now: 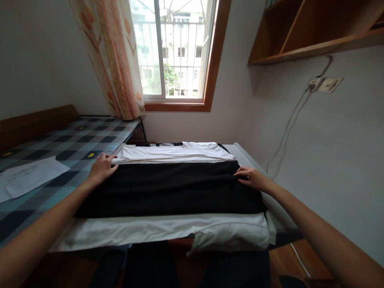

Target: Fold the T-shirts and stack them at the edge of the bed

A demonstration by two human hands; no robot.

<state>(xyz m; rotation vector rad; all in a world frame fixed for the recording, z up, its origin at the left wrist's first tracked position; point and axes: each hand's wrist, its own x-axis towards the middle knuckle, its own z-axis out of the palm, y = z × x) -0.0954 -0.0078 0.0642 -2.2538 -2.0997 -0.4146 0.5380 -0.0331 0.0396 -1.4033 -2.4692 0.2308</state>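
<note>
A black folded garment [174, 188] lies flat and wide across a pale surface in front of me. My left hand [103, 169] rests at its far left corner, thumb and forefinger apart. On the right end of the black cloth, my right hand [251, 178] touches the fabric with fingertips pointing inward and slightly spread. Just beyond lies a white garment [180, 152], spread sideways. Nearer to me, a whitish-grey cloth [150, 231] shows from under the black one, its front right part bunched and hanging over the edge.
A bed with a checked cover [87, 138] stands on the left, with papers [36, 176] on it. A curtain [117, 60] hangs beside the window [180, 52]. A wooden shelf [300, 52] and a socket with a cable [325, 85] are on the right wall.
</note>
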